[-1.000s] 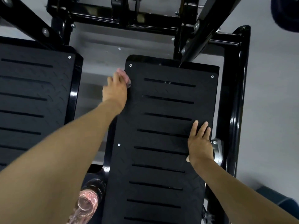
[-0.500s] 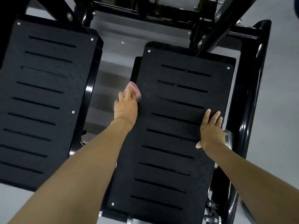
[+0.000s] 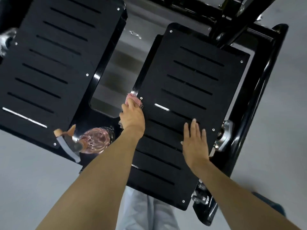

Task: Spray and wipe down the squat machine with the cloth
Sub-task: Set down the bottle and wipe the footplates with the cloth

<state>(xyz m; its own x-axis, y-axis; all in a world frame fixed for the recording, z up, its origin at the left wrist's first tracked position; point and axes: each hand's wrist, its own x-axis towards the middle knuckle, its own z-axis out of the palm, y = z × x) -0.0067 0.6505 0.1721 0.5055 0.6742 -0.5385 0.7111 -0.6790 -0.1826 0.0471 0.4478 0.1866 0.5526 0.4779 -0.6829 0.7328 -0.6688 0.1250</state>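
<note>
The pink cloth sits on the left edge of the right footplate, about halfway along it, just beside a small screw. Your left hand covers most of the cloth, fingers curled over it and gripping it against the plate's rim. Your right hand lies flat on the same footplate, nearer its right edge, with its fingers straight, slightly spread and holding nothing. Left of this footplate, close beside your left wrist, the spray bottle of pink liquid rests on the black base of the squat machine. Further left of the footplate lies the matching left footplate, also slotted. Grey floor surrounds the machine, and light trousers show below the footplate's near end.
</note>
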